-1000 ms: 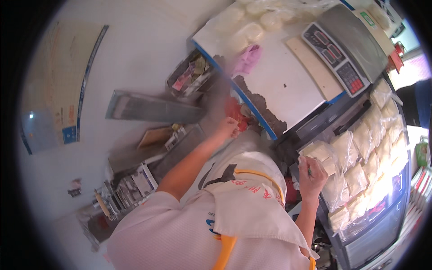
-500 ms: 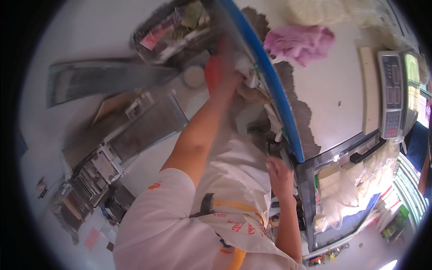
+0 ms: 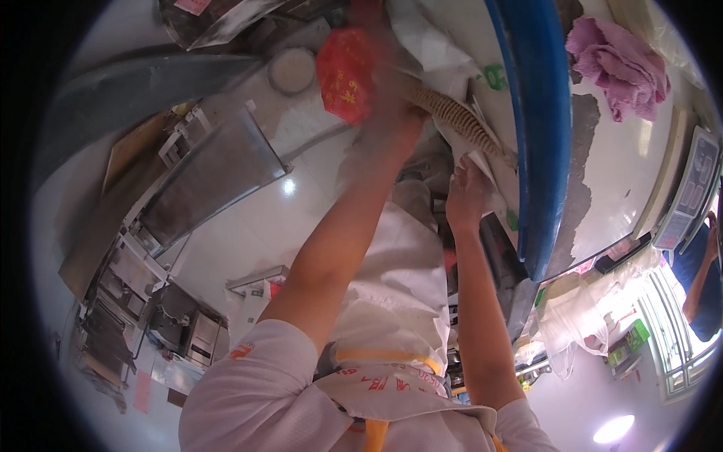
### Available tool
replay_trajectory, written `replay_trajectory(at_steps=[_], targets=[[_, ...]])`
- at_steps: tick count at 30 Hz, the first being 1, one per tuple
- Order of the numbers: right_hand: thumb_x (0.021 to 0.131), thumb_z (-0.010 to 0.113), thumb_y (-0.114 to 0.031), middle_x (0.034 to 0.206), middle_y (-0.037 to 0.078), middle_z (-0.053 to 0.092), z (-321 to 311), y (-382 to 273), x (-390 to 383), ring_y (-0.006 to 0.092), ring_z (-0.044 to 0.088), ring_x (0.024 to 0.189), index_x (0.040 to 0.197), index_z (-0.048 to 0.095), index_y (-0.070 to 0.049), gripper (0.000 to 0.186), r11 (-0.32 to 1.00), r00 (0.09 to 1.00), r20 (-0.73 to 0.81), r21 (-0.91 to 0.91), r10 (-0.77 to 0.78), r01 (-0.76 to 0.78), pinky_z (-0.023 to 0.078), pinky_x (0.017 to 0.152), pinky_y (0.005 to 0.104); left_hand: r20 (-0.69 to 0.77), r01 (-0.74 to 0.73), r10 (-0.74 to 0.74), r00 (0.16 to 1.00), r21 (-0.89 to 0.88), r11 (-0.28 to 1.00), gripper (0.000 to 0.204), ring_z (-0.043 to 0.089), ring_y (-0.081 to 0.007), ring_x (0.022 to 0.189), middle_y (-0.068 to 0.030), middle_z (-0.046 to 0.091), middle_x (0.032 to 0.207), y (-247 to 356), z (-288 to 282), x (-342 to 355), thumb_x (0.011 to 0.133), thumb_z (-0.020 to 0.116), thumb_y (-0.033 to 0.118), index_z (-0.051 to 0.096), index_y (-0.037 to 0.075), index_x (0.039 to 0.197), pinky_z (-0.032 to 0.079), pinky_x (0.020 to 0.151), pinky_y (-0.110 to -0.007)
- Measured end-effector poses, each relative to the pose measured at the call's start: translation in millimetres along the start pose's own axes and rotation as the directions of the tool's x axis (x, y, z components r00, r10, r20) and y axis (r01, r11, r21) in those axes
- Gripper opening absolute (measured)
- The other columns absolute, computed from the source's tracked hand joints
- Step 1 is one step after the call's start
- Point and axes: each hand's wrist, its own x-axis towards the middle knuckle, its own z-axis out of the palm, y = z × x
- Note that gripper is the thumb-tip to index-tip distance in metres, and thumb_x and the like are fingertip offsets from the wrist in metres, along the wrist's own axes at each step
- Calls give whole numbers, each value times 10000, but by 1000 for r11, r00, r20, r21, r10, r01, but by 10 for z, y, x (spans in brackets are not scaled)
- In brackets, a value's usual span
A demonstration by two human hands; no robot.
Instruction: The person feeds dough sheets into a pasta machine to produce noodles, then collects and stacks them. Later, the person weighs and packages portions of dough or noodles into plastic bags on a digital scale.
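Note:
My left hand (image 3: 403,120) is smeared by motion. It reaches in beside a ribbed brown rope-like strip (image 3: 456,120) and a crumpled red bag (image 3: 346,75); whether its fingers grip anything is hidden by the blur. Lower and to the right, my right hand (image 3: 467,188) has its fingers bent together at the edge of a white sack (image 3: 429,45) with green print. The brown strip lies across the sack, slanting down toward my right hand. Beyond both, a blue curved rim (image 3: 533,135) runs along the worktop.
A purple cloth (image 3: 619,68) and a digital scale (image 3: 689,188) are on the worktop (image 3: 602,196) to the right. A round pale lid or bucket (image 3: 291,71) stands left of the red bag. Metal-topped equipment (image 3: 215,181) is at left. Another person's arm (image 3: 700,279) shows far right.
My right hand has risen from beside my apron to the sack's edge. My view has shifted, so the blue rim, cloth and scale sit farther right. The red bag shows more fully.

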Motion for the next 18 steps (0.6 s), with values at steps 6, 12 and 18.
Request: replay_trajectory(at_steps=[6,12,18], targets=[[995,597,-7,1324,214,659,96,91,-59,320,635,1254,1411,591,22,417,980,999,-15,-198,-31,28,505,1050,415,368,272,-220,904,-95,958,339,657,-221,1136,-85,692,1206,-620,236,-188,902,697,95,660,4,1227,505,1011,-377],[917,716,-26,1294,232,660,17,7,-179,409,608,1230,1344,634,5,436,879,955,-65,-413,-289,238,489,1047,493,563,669,-405,721,-411,620,342,655,-256,1167,-95,685,1234,-230,332,-646,929,648,66,645,27,1268,511,1026,-396],[884,782,-112,1229,222,689,168,64,-244,410,623,1153,1244,700,-31,378,844,924,-3,-408,-381,347,501,1013,509,723,804,-390,570,-393,447,590,637,-275,1238,-116,639,1382,-11,-126,-992,892,615,91,514,47,1471,514,1065,-445]])
